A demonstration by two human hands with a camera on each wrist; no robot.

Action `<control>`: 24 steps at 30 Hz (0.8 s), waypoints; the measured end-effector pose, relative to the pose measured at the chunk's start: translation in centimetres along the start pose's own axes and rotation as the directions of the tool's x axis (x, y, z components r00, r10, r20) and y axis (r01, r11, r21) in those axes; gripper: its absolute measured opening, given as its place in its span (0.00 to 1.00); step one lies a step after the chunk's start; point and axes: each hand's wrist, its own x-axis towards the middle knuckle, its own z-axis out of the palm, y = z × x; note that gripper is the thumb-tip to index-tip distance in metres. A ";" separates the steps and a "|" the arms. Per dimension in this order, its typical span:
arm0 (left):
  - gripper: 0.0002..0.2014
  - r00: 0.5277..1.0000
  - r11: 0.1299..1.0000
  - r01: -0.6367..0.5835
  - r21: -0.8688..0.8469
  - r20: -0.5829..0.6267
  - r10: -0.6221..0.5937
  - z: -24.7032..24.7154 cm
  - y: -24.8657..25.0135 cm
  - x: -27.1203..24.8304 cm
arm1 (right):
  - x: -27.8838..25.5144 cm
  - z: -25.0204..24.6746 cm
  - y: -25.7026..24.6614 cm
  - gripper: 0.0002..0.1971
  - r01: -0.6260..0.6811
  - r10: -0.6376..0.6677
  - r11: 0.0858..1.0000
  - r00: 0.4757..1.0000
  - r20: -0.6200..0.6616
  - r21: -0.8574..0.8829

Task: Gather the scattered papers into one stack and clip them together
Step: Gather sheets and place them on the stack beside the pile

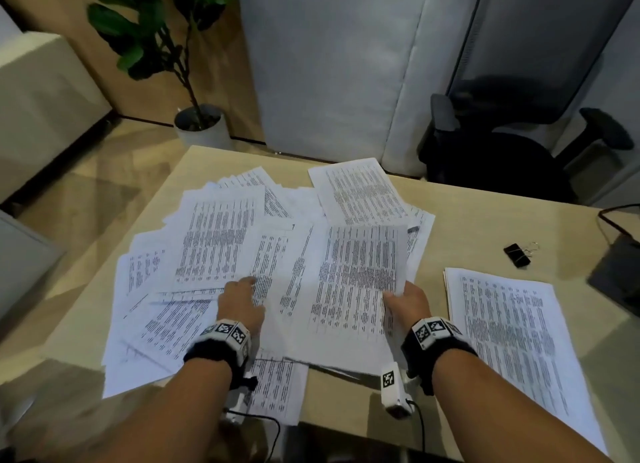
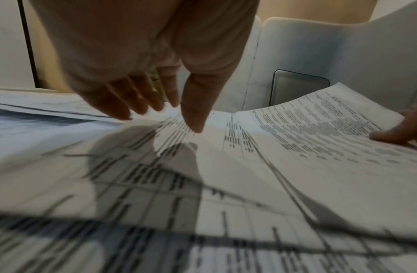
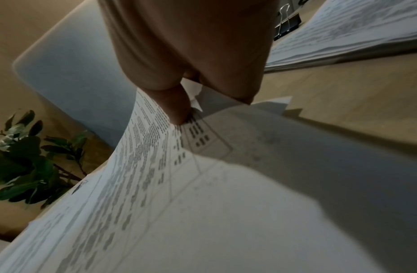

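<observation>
- Head view: scattered papers (image 1: 221, 241) are lying overlapped across the middle and left of the wooden desk (image 1: 485, 213), while a squared-up stack (image 1: 512, 338) is sitting apart at the near right.
- The right hand (image 1: 408, 301) is pinching the near-right edge of a printed sheet (image 1: 360, 275), which is curling up off the pile.
- The left hand (image 1: 242, 305) is resting on the scattered papers with its fingers straight, spread a little and holding nothing.
- A black binder clip (image 1: 517, 255) is lying on the desk at the far right, well apart from both hands (its wire handles are pointing away to the right).
- Beyond the desk a potted plant (image 1: 194, 116) is standing at the far left and a black office chair (image 1: 512, 144) at the far right.
- Left wrist view: the fingers (image 2: 193, 114) are reaching straight down, their tips touching the paper; the picture is blurring near the lens.
- Right wrist view: the thumb (image 3: 177, 107) is pressing on top of the lifted sheet, with the other fingers hiding beneath it.
- The binder clip is showing at the top, just beside the stack's edge.
</observation>
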 end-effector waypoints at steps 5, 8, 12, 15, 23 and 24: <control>0.33 0.990 0.997 -0.076 0.003 0.120 0.075 1.4 2.3 0.8 | -0.7 -0.7 -0.2 0.08 -0.010 0.010 0.999 1.000 -0.014 -0.048; 0.28 0.979 0.996 -0.091 -0.005 0.182 0.090 2.0 3.3 0.8 | -0.7 -1.1 -0.3 0.09 -0.011 0.010 1.000 1.000 -0.021 -0.028; 0.04 0.980 0.983 -0.127 -0.129 0.135 0.144 2.7 3.4 0.4 | -0.6 -0.9 0.0 0.08 -0.053 0.057 0.991 0.998 -0.027 0.127; 0.05 0.993 0.953 -0.109 -0.284 0.019 0.119 2.4 2.8 0.0 | -0.2 -0.8 0.0 0.07 -0.030 0.037 0.974 0.999 -0.026 0.223; 0.16 0.991 0.980 -0.078 -0.182 -0.117 0.057 0.7 1.3 0.7 | -0.5 0.3 -1.6 0.23 0.075 -0.069 0.961 0.997 -0.030 0.267; 0.23 0.995 0.998 -0.010 -0.063 -0.100 0.003 0.5 1.0 1.0 | -0.8 0.4 -1.8 0.25 0.079 -0.073 0.967 0.997 -0.031 0.244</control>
